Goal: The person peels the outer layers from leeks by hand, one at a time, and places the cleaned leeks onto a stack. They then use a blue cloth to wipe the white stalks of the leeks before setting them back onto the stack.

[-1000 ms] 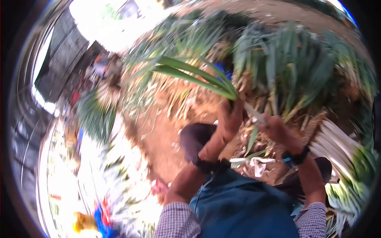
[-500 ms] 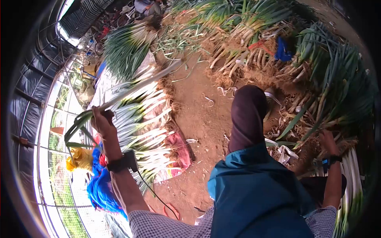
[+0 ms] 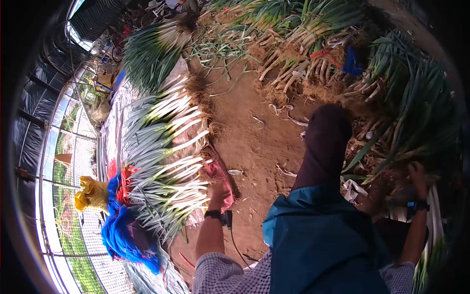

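Note:
Cleaned leeks (image 3: 171, 142) lie in a row on a sheet at the left, white ends and roots toward the middle. My left hand (image 3: 215, 190) is at the root ends of the nearest leeks, beside a red cloth (image 3: 220, 179); its fingers are too unclear to read. On the right, my right hand (image 3: 417, 175) is by the roots at the lower edge of a large heap of leeks (image 3: 416, 108). Whether it grips anything is hidden. More long white stalks (image 3: 434, 210) lie just below that hand.
A leek bundle (image 3: 154, 54) lies at the upper left, and more heaps (image 3: 293, 29) stand across the top. Blue netting (image 3: 125, 235) and a yellow sack (image 3: 92, 193) are at the left. My knee (image 3: 328, 137) rises in the middle. Part of a person (image 3: 183, 6) shows at the top.
My left hand has come down and right from the far left, and the long leek it held is no longer in it. My right hand has shifted slightly right. My knee has moved right.

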Demonstrator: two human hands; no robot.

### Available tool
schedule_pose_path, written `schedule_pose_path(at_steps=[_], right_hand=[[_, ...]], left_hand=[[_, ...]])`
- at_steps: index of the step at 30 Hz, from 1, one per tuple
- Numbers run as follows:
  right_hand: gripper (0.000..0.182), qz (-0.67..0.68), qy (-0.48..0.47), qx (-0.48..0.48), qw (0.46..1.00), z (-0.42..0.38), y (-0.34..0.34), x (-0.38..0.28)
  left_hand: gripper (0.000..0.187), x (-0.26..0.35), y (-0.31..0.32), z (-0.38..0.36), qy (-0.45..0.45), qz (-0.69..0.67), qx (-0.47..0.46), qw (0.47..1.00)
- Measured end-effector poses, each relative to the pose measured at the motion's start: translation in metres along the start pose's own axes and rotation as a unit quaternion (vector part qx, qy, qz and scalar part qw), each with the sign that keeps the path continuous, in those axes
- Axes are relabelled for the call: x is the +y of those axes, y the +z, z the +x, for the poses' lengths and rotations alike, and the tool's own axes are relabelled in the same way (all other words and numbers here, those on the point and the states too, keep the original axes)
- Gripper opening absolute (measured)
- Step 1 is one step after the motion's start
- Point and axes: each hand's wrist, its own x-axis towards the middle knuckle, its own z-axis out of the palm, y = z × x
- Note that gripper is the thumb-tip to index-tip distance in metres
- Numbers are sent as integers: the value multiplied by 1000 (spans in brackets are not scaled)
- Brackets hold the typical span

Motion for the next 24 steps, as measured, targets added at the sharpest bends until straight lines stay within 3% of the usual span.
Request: schedule_pose_path(at_steps=[1, 3, 4, 5, 6, 7, 8, 9, 11, 14, 15, 16, 18, 19, 20, 21, 22, 23, 24], right_hand=[[38, 41, -4, 64, 997, 1, -8, -4], [36, 124, -6, 195, 973, -6, -25, -4], [35, 142, 123, 13, 982, -14, -87, -75], [35, 156, 54, 73, 984, -11, -93, -72], [34, 155, -4, 147, 977, -16, -107, -51], [33, 48, -43, 196, 978, -22, -125, -49], [33, 124, 3, 179, 976, -46, -160, -105], [33, 106, 9, 185, 977, -55, -181, -114], [30, 200, 56, 179, 962, -64, -206, -114], [26, 311, 49, 188, 930, -77, -214, -106], [25, 328, 39, 194, 924, -79, -210, -100], [25, 344, 30, 198, 917, -80, -204, -95], [23, 357, 69, 196, 911, -82, -189, -92], [23, 362, 86, 193, 908, -83, -182, -89], [22, 370, 96, 189, 905, -82, -169, -78], [22, 381, 107, 184, 900, -81, -151, -68], [20, 231, 36, 242, 942, -83, -140, -64], [20, 206, 13, 257, 944, -87, -134, -62], [20, 175, -12, 273, 946, -90, -131, -61]], left_hand=[[41, 7, 60, -10, -23, 161, -5, 987], [54, 5, 137, -7, 130, 236, -112, 957], [59, 16, 167, -2, 224, 282, -152, 920], [62, 49, 197, -17, 254, 302, -170, 903], [45, 83, 219, -27, 269, 285, -216, 894], [44, 112, 236, 1, 324, 294, -284, 853], [42, 156, 265, -33, 311, 276, -279, 865], [38, 193, 297, -37, 308, 306, -265, 861], [38, 259, 366, -52, 404, 335, -287, 802], [27, 303, 500, -140, 551, 350, -321, 686], [24, 300, 546, -163, 605, 347, -339, 632], [21, 286, 586, -199, 594, 363, -377, 611], [16, 218, 654, -251, 584, 359, -457, 567], [15, 177, 684, -257, 584, 397, -479, 521], [16, 124, 697, -270, 422, 327, -611, 585], [20, 81, 705, -277, 588, 396, -535, 460], [26, 32, 714, -293, 527, 481, -479, 512], [31, -27, 749, -249, 487, 565, -461, 480], [31, -56, 747, -268, 516, 504, -439, 536]])
